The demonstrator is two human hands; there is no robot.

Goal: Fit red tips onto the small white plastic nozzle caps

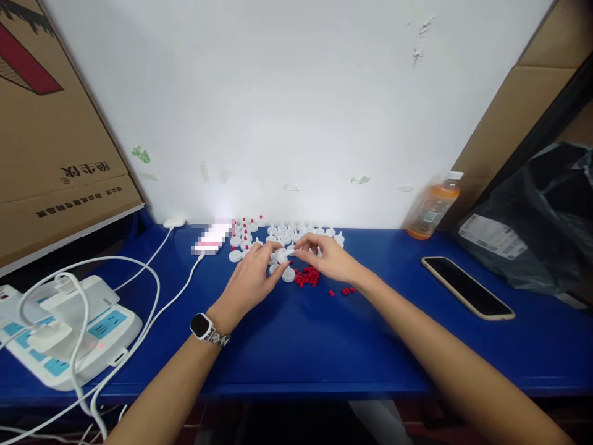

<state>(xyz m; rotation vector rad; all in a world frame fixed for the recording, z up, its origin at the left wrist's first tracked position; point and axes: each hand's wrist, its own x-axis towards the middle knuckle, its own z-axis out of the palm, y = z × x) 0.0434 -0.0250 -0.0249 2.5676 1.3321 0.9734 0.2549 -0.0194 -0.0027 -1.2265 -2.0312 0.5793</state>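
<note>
My left hand (254,275), with a watch on its wrist, grips a white nozzle cap (281,255) between thumb and fingers. The cap lies tilted, its spout pointing right. My right hand (327,254) is pinched closed at that spout; whether a small red tip is between its fingers is hidden. Just below the hands lies a pile of small red tips (308,276), and another white nozzle cap (288,274) sits beside it. Behind my hands stand several white nozzle caps (340,238) without red tips. To the left, several red-tipped caps (235,255) stand in rows.
A few loose red tips (346,291) lie right of the pile. A phone (467,288), an orange drink bottle (434,207) and a dark plastic bag (532,216) are at the right. A power strip (113,334) with white cables occupies the left. A white wall (296,111) closes off the back.
</note>
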